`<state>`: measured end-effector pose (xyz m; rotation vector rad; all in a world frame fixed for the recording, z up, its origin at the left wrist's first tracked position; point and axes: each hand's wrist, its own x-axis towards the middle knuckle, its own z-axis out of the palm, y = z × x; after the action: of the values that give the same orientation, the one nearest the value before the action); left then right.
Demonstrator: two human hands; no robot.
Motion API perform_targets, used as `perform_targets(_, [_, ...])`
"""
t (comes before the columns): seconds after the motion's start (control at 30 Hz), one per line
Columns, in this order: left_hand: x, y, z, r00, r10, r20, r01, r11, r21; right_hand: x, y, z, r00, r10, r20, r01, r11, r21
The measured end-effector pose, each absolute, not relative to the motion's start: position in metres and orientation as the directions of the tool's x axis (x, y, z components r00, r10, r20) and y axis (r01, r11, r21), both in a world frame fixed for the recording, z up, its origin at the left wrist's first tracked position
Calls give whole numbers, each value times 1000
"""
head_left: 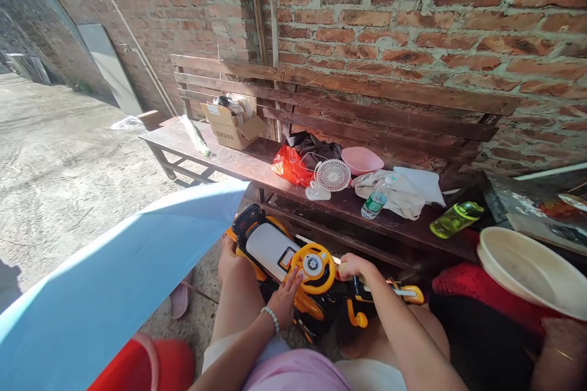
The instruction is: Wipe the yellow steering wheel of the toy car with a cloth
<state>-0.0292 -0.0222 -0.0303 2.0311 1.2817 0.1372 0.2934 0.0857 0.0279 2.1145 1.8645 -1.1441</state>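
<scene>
Red brick wall (413, 30) tops the frame; lopsided pressure from my splayed left hand (281, 304) could tip the yellow-black plastic toy (270, 250), my right hand (356, 266) curled, grip unclear.

Toy car (270, 250) before bench (253, 162), box (227, 130) on its left, fan (332, 175) mid-seat, wall (376, 6) behind

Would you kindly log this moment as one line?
left hand: spread, touching yellow steering wheel | right hand: curled beside it, grip unclear | toy vehicle: in front of bench
</scene>
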Motion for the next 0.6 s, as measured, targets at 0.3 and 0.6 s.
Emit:
perform_targets(0.3, [-25, -21, -33, 502, 828, -249, 708, -228, 668, 291, 92, 64, 130, 981, -147, 736, -195, -648])
perform_targets(0.6, [-20, -22, 5, 455, 813, -363, 821, -226, 525, 154, 64, 77, -502, 851, -154, 829, 424, -365])
